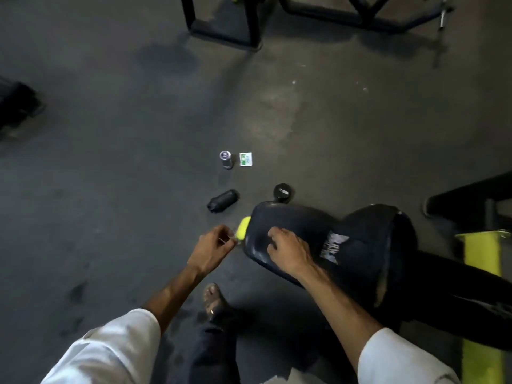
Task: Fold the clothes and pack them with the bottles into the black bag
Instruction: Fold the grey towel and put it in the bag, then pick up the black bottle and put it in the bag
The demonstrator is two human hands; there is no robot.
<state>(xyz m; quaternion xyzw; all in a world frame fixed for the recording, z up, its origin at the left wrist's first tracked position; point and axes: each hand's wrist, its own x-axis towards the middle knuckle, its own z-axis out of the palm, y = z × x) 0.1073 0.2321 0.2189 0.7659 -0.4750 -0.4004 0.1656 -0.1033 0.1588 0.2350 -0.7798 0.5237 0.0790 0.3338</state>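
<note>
A black padded bench (277, 217), draped with a black logo-printed garment (368, 239), is touched by the curled right hand (288, 252); the left hand (212, 246) is pinched; neither grasp can be told.

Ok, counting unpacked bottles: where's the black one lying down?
Black bottle lies on the floor, head view, just beyond the left hand, nearer than the purple-capped bottle.

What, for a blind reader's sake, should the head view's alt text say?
A person's right hand rests on a black pad draped with black cloth, the left hand beside its yellow tip. On the floor beyond: a black bottle on its side, an upright small bottle, a sachet and a black-lidded jar.
</note>
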